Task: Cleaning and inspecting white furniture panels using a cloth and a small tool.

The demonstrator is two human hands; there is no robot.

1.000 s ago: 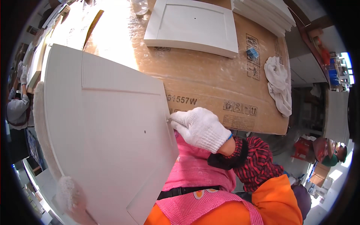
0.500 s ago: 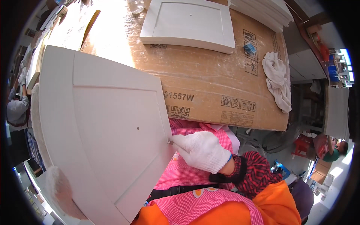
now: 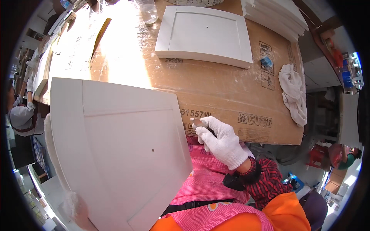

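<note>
Here we are viewing a white panel [image 3: 127, 154] at lower left, overlapping the near side of the cardboard-covered worktop [image 3: 281, 133]. The left hand [image 3: 74, 206] is gripping the panel's left edge, its fingers partly hidden; the right hand [image 3: 223, 140] is clasping a small bladed tool [image 3: 199, 123], just beside the right edge and apart from it. We are judging the panel stiff, fairly light for its breadth, and smooth enough to slide under knit gloves [image 3: 233, 154]; its corners are probably risking chips if knocked. We are favouring opposite outer edges as holds. Beyond the panel, bare cardboard [image 3: 219, 88] is offering room, while a second panel [image 3: 204, 32] is limiting the far side, a crumpled cloth [image 3: 291, 92] is occupying the right, and a small blue block [image 3: 266, 61] is lying between them.
</note>
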